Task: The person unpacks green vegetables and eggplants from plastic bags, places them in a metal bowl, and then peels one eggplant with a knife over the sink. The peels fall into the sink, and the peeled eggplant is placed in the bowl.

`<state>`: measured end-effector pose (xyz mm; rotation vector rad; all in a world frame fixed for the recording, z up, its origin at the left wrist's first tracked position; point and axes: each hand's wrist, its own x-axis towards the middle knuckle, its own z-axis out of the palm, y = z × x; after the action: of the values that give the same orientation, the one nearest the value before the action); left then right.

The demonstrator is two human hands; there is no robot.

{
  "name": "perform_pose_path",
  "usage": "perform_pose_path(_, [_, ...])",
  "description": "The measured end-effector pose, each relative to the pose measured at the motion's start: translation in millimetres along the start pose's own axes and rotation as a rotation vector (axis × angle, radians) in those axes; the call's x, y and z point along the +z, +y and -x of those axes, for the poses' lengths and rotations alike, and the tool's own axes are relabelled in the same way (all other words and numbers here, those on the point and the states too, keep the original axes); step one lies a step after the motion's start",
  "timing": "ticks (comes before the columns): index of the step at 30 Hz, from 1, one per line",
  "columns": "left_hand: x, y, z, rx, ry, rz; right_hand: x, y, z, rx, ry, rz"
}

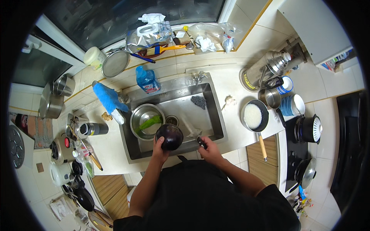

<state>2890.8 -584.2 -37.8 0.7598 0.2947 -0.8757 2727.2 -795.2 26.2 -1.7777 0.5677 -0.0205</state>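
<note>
My left hand [160, 148] is closed around a round, dark purple eggplant [169, 137], held over the near edge of the sink [173, 151]. To its right, my right hand [211, 151] grips the black handle of a knife [200, 141]. Its pale blade, partly blurred, points away over the basin and stays apart from the eggplant. Inside the sink, left of the drain, sits a steel bowl [133, 122] with long green peppers [149, 122] in it. The eggplant covers a little of the bowl's right rim.
A grey scrubber [198, 102] lies at the sink's far right, below the faucet [199, 78]. Behind the sink stands a blue bottle [147, 80]; a blue cloth [108, 97] hangs left. On the right counter are a pan of white rice [253, 116] and a steel thermos [264, 71].
</note>
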Motion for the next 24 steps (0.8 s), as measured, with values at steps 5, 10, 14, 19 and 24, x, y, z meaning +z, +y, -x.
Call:
perform_pose_path(5, [20.2,14.2,2.7,0.052,0.049,-0.108,10.8,-33.0,1.3,-0.31,-0.018,0.419])
perform_pose_path(10, [16.0,16.8,-0.2,0.07,0.055,-0.194,16.8,-34.0,-2.5,-0.313,-0.027,0.711])
perform_pose_path(14, [25.0,16.8,8.0,0.016,0.102,-0.216,21.1,-24.6,-1.5,-0.307,0.003,0.858])
perform_pose_path(19, [21.5,11.1,9.9,0.028,0.024,-0.209,26.4,-18.7,-0.9,-0.278,0.09,0.798])
perform_pose_path(24, [37.4,11.3,12.3,0.039,0.041,-0.265,21.4,-28.4,10.4,-0.285,0.097,0.739])
